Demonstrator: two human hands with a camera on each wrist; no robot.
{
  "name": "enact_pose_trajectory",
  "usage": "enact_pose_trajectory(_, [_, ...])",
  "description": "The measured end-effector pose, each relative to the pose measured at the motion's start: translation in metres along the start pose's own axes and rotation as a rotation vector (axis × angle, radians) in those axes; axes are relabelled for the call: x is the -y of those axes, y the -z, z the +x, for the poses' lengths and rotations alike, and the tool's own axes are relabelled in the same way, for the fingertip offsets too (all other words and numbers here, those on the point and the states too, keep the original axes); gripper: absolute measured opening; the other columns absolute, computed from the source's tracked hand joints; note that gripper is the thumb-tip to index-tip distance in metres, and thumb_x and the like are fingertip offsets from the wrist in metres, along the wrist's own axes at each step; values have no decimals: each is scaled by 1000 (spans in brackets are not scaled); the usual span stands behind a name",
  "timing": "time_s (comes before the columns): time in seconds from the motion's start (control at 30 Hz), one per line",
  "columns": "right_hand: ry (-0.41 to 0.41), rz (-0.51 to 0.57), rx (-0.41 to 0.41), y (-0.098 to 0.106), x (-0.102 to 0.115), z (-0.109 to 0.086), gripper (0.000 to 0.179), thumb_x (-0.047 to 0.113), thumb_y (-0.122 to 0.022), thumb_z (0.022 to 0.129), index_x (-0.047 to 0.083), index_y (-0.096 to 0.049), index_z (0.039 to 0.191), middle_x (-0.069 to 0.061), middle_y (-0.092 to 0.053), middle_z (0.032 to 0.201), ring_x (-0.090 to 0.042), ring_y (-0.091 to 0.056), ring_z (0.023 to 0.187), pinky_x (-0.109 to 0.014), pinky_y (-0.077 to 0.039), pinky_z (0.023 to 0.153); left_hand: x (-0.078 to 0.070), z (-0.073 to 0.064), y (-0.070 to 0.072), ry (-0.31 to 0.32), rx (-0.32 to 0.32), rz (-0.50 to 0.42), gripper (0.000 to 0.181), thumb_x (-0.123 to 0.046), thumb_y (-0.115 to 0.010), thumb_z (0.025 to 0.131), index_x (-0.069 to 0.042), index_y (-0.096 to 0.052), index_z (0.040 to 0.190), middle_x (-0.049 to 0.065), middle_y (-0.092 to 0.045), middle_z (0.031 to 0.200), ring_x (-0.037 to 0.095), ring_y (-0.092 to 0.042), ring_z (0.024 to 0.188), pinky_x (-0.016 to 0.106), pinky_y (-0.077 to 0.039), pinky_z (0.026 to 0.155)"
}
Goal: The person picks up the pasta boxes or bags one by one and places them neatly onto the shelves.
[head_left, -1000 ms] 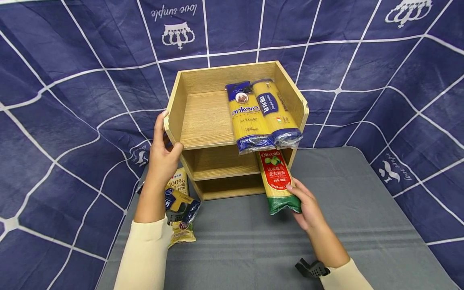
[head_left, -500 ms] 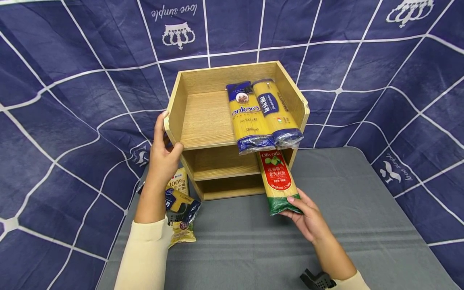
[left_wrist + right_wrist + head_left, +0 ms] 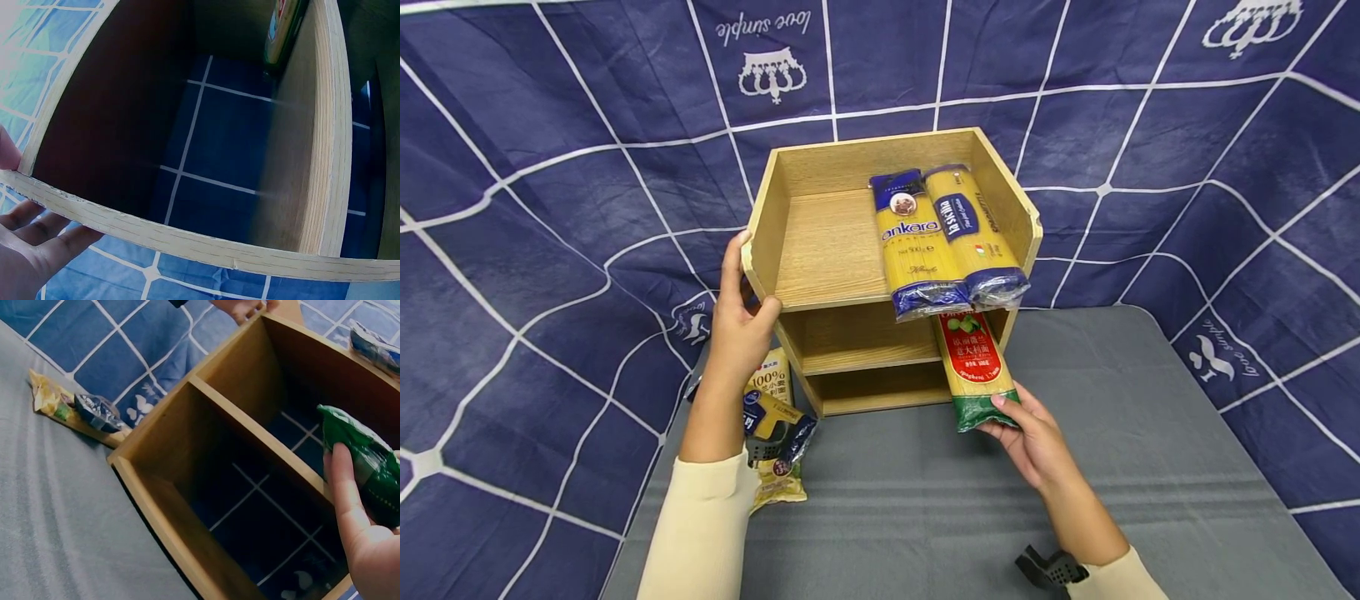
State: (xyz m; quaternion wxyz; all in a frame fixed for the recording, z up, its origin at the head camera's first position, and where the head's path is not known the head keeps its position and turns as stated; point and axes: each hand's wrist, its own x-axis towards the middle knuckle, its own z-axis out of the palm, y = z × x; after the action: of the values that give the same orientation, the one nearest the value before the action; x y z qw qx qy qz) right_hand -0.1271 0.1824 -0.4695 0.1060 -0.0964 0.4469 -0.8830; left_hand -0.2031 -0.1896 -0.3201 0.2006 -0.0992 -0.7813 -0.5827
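Note:
A wooden shelf rack (image 3: pixel 831 367) with stacked compartments stands against the back curtain. My left hand (image 3: pixel 739 321) grips its upper left side panel; in the left wrist view, fingers (image 3: pixel 69 240) lie along the outer edge. Low at the right, my right hand (image 3: pixel 1037 437) holds a red and green spaghetti packet (image 3: pixel 973 354) by its green end, thumb on top. The packet's far end is inside the middle compartment, hidden below the top board. Above it, two blue and yellow pasta packets, one marked ankara (image 3: pixel 917 242) and one la sicilia (image 3: pixel 973 229), lie side by side on top.
Left of the rack, partly behind my left forearm, a yellow pasta packet (image 3: pixel 778 487) lies on the grey cloth (image 3: pixel 895 508) with a blue-ended packet (image 3: pixel 782 425) across it. Blue checked curtain (image 3: pixel 655 108) closes off the back and sides.
My right hand has shifted its hold to the packet's green end and moved it slightly farther into the middle compartment. The left hand keeps its place on the rack.

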Motion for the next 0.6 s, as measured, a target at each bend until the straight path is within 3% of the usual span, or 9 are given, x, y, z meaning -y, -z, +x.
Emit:
enact_pose_trajectory(0.23, [-24,-4,-86,-2,1,14,33,5,-40,106,5,-40,139,0,-67,121,-13,-69,107,-32,-58,90,0,0,0,-3,2,-9,87,6,-47,87,-46,-29,154,-5,-43,154,23,-49,131,33,-53,92])
enact_pose_trajectory(0.4, [-61,27,-140,-3,4,23,42,7,-42,106,-2,-32,146,1,-67,122,-13,-67,109,-30,-57,94,0,-1,0,6,1,0,87,5,-48,88,-47,-29,154,-5,-42,153,23,-49,130,35,-53,92])
enact_pose_trajectory(0.6, [-102,117,-188,-5,5,32,44,7,-42,106,1,-30,148,2,-64,125,-12,-65,114,-30,-55,97,-2,-1,0,-5,2,-17,85,7,-48,89,-43,-29,155,-3,-45,151,23,-52,128,25,-52,89])
